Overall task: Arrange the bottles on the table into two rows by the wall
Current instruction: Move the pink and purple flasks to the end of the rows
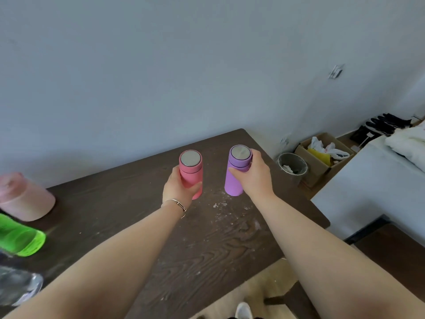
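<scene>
You grip two flasks above the dark wooden table [147, 226].
Your left hand [178, 188] clasps the coral-pink steel-capped flask [191, 172]; your right hand [257, 173] clasps the purple steel-capped flask [236, 173].

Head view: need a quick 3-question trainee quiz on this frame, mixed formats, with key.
1. True or false: the left hand grips the purple bottle.
2. Multiple choice: which hand wears the bracelet? A) left B) right C) neither
3. Fill in: at the table's left edge, the bottle nearest the wall is the pale ____ bottle, with the green bottle in front of it.

Key
1. False: the left hand holds the pink bottle; the right hand holds the purple one.
2. A
3. pink
</scene>
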The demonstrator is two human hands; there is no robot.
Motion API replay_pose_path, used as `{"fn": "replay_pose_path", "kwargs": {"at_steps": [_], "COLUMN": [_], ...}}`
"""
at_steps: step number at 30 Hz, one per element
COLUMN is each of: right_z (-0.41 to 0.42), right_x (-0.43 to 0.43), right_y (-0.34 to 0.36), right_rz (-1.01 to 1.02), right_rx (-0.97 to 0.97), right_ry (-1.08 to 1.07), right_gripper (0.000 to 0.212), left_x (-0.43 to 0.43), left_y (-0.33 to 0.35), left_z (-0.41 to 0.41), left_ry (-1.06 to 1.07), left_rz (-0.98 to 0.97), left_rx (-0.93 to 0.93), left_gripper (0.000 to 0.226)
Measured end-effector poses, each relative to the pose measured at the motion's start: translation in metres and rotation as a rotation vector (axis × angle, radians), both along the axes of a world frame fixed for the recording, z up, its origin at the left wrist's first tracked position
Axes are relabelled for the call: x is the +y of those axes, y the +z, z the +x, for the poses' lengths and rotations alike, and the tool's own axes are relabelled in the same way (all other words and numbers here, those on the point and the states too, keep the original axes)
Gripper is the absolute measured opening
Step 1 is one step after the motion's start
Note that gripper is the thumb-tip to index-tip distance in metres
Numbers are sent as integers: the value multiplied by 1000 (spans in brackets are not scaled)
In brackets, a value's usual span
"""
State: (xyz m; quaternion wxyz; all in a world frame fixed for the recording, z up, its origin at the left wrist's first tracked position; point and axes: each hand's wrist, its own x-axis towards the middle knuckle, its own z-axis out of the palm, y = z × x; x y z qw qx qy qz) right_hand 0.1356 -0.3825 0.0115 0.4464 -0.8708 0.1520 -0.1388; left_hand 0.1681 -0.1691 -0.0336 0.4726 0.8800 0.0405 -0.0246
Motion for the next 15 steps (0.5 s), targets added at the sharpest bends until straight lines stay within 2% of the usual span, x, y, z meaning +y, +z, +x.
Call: {"fn": "replay_pose_path", "kwargs": {"at_steps": [15], "right_z": [-121], "right_x": [62], "right_y": [-1], "right_rz": [80], "right_rx": [10], "right_ry": [260], "right_gripper": [63], "left_x": [70], "left_y": [12], "left_z": [-186], "left_ry": [333], "left_rz": [23], "left_rx": [-2], "left_gripper": [54]}}
